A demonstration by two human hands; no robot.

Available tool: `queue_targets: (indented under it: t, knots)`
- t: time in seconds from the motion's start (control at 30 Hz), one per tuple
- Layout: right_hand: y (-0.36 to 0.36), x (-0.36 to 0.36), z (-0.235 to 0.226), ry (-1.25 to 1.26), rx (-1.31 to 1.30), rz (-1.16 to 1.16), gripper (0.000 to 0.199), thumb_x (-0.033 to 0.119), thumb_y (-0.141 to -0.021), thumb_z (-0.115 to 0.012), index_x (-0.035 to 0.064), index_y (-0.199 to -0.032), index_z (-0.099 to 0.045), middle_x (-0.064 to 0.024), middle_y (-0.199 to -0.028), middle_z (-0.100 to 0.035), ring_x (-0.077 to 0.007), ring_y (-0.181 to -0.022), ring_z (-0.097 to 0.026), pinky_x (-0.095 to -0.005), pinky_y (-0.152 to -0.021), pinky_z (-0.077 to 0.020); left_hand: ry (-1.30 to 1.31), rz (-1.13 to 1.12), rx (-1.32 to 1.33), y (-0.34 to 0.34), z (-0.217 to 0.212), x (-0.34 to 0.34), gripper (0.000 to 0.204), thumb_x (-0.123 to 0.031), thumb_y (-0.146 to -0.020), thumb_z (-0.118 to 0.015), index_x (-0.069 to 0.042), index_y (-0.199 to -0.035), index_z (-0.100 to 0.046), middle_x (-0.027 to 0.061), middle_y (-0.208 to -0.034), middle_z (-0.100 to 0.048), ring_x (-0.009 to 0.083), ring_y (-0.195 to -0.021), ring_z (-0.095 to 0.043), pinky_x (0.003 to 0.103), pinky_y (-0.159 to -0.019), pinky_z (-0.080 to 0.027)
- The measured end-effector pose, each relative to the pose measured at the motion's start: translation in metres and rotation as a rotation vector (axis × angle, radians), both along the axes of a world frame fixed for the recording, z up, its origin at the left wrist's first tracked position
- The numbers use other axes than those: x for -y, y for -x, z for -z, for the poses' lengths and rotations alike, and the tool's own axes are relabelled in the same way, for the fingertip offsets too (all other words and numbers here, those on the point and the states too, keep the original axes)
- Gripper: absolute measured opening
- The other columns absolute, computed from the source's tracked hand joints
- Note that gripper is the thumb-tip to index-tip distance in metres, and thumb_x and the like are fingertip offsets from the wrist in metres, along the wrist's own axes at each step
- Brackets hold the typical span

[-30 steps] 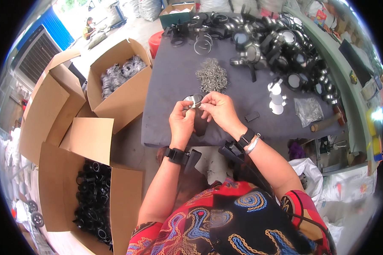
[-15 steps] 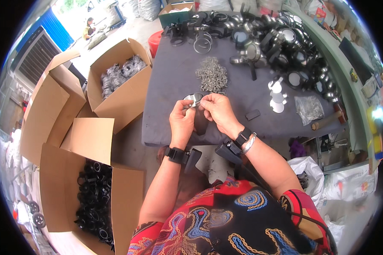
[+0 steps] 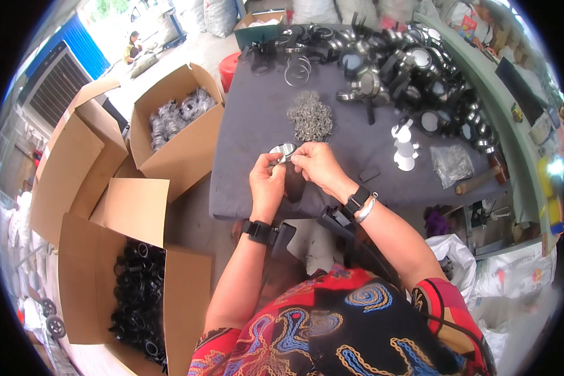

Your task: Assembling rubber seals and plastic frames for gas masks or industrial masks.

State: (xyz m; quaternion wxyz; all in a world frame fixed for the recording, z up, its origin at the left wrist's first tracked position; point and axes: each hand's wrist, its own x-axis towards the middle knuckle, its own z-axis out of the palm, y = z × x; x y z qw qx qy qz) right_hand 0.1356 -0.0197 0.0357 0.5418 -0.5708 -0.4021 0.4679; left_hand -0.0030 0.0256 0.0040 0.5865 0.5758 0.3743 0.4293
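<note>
My left hand (image 3: 267, 182) grips a round part with a shiny metal rim (image 3: 284, 149) near the front of the table. A black handle-like piece (image 3: 294, 187) hangs below it, between my hands. The fingers of my right hand (image 3: 321, 165) are pinched at the part's right side; whatever they hold is too small to make out. Just beyond my hands is a heap of small metal clips (image 3: 310, 117). Right of my right hand lies a small black strip (image 3: 370, 175). Farther right are several white-silver discs (image 3: 405, 149), partly overlapping.
Black-and-metal handled parts (image 3: 413, 78) crowd the table's far right, with loose metal rings (image 3: 297, 71) at the back. A clear plastic bag (image 3: 452, 164) and wooden handle (image 3: 469, 184) lie rightward. Cardboard boxes (image 3: 183, 150) stand left, one holding black rings (image 3: 139, 301). A person (image 3: 132, 47) sits far off.
The round part has tilted, so more of its shiny top shows. My right fingers have shifted slightly along its edge; my left hand keeps its grip.
</note>
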Motion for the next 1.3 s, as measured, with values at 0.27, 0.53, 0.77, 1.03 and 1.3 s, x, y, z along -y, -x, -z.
queue_targets:
  t: [0.27,0.53,0.77,1.03,1.3]
  knots:
    - [0.002,-0.001,-0.007,-0.062,0.117,-0.072,0.015,0.010,-0.089,-0.060,-0.0028,-0.082,-0.061,-0.0050,-0.066,-0.060,-0.0086,-0.050,-0.052,-0.0237,-0.042,-0.0394,-0.006,0.005,0.093,0.003,0.011,-0.004,0.017,-0.002,-0.090,-0.050,-0.002,-0.105,-0.057,0.0047,-0.071,-0.063,0.0077,-0.054,-0.055,0.022,-0.042,-0.043]
    - [-0.005,-0.003,0.001,-0.129,0.304,-0.118,0.012,0.009,-0.087,-0.060,-0.0027,-0.084,-0.060,-0.0053,-0.066,-0.061,-0.0119,-0.061,-0.058,-0.0296,-0.056,-0.0464,-0.042,0.045,0.112,0.002,0.010,-0.002,0.019,-0.002,-0.092,-0.047,-0.003,-0.109,-0.056,0.0071,-0.078,-0.067,0.0100,-0.062,-0.062,0.022,-0.045,-0.047]
    - [0.000,-0.007,0.003,-0.235,0.544,-0.090,0.010,0.010,-0.084,-0.063,0.0008,-0.083,-0.061,-0.0077,-0.070,-0.061,-0.0181,-0.063,-0.058,-0.0333,-0.061,-0.0471,0.007,0.058,0.177,0.002,0.009,-0.001,0.018,-0.003,-0.093,-0.048,-0.002,-0.109,-0.056,0.0069,-0.080,-0.067,0.0101,-0.066,-0.063,0.023,-0.052,-0.051]
    - [-0.024,-0.004,0.006,-0.577,0.680,-0.173,0.022,0.013,-0.072,-0.076,0.0046,-0.074,-0.056,-0.0046,-0.074,-0.054,-0.0166,-0.068,-0.052,-0.0318,-0.062,-0.0434,0.077,0.247,0.232,0.013,0.000,0.001,0.018,-0.002,-0.090,-0.051,-0.002,-0.106,-0.060,0.0079,-0.078,-0.065,0.0125,-0.063,-0.062,0.024,-0.049,-0.050]
    - [-0.032,0.015,-0.003,-0.345,0.472,-0.168,0.020,0.010,-0.073,-0.076,0.0015,-0.085,-0.063,-0.0060,-0.078,-0.061,-0.0141,-0.071,-0.059,-0.0285,-0.064,-0.0467,0.253,0.317,0.105,0.021,-0.030,0.009,0.017,-0.003,-0.088,-0.054,-0.001,-0.104,-0.058,0.0115,-0.075,-0.064,0.0149,-0.050,-0.058,0.026,-0.045,-0.048]
